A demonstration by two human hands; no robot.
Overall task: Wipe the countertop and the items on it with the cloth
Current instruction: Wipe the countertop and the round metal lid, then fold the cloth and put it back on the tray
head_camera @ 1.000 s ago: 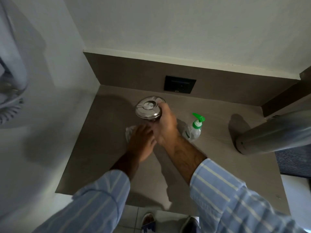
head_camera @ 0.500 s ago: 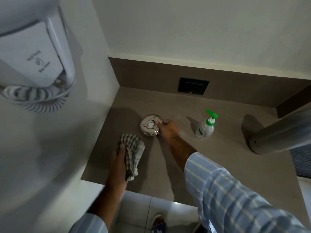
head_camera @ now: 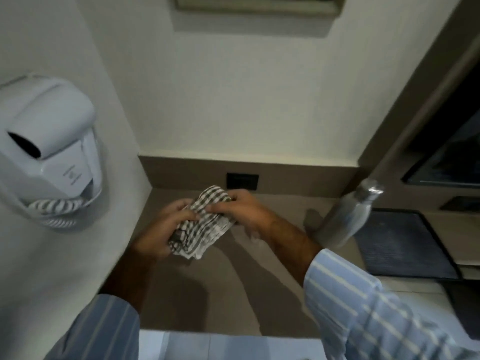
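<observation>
A grey-and-white checked cloth point(head_camera: 205, 222) is bunched up in the air over the grey-brown countertop point(head_camera: 207, 294). My left hand point(head_camera: 161, 229) grips its lower left part. My right hand point(head_camera: 241, 209) pinches its upper right part. Both hands hover above the back left of the counter. The round steel container and the green-capped spray bottle are hidden behind my hands and right forearm. The picture is blurred by motion.
A white wall-mounted hair dryer point(head_camera: 49, 152) with a coiled cord hangs on the left wall. A steel bottle point(head_camera: 350, 216) stands at the counter's right end. A black socket point(head_camera: 242, 181) sits in the backsplash. A dark mat point(head_camera: 400, 245) lies further right.
My right hand left the steel container and joined the left on the cloth. The cloth rose off the counter. The view swung upward and to the right.
</observation>
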